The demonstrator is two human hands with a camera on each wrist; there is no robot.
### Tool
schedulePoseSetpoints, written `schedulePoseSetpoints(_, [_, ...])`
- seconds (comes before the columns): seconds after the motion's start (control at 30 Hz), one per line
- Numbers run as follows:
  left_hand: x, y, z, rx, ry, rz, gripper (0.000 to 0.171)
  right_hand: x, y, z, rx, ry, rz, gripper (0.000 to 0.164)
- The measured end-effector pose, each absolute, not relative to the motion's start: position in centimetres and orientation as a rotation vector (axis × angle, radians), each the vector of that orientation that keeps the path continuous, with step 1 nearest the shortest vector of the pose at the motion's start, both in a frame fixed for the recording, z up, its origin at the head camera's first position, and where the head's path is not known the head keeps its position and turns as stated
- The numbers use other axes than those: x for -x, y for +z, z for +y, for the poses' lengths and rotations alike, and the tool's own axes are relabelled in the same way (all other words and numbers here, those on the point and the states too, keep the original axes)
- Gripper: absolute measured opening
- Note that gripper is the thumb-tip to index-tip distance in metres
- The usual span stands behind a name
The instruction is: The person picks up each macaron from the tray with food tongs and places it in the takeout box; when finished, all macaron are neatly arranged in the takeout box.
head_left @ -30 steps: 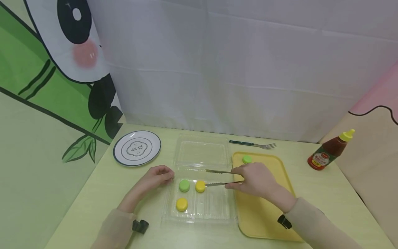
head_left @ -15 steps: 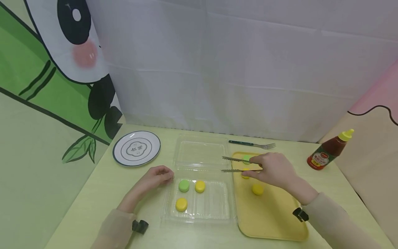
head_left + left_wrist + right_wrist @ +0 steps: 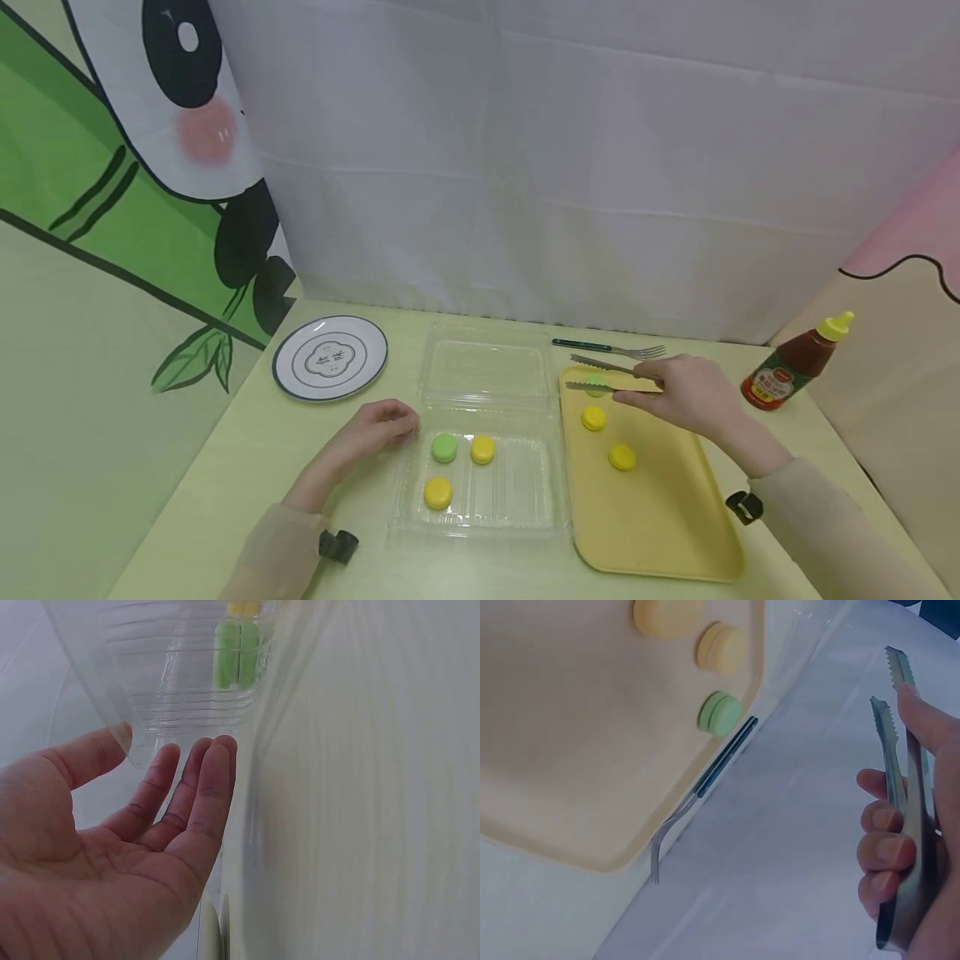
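My right hand [image 3: 693, 396] grips metal tongs [image 3: 611, 375] above the far end of the yellow tray [image 3: 652, 517]. In the right wrist view the tongs' serrated tips stand apart, with nothing between them. On the tray lie a green macaron [image 3: 720, 714] and two yellow macarons [image 3: 622, 457]. A clear plastic clamshell box [image 3: 517, 492] sits open left of the tray, holding a green macaron [image 3: 444, 447] and two yellow ones [image 3: 438, 492]. At the box's left edge is my left hand [image 3: 142, 840], fingers loosely bent, thumb and fingertips near or touching the rim corner.
A white plate [image 3: 330, 357] with a dark rim lies at the back left. Behind the tray is a fork [image 3: 609, 347] with a dark handle. A red sauce bottle [image 3: 795, 367] with a yellow cap stands at the right, and a white cloth [image 3: 525, 167] hangs behind the table.
My right hand has carried the tongs from over the box back and right, above the tray's far end, uncovering its yellow macarons. The left hand has stayed in place.
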State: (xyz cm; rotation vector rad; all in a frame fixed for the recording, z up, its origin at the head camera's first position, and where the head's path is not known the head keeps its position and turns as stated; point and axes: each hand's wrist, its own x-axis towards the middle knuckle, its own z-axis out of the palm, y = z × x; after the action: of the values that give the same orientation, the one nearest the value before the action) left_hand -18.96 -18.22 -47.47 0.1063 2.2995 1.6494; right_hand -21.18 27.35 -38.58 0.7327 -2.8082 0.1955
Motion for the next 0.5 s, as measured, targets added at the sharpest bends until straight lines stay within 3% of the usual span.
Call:
schedulePoseSetpoints(0.27, [19.0, -47.5, -18.2, -0.099, 1.644, 2.3, 0.026, 22.4, -39.7, 29.1, -0.593, 0.181, -2.902, 0.055])
schedulePoseSetpoints(0.5, [19.1, -47.6, -18.2, -0.093, 1.635, 2.309, 0.027, 23.6, -40.8, 30.7, -0.536, 0.166, -2.954, 0.06])
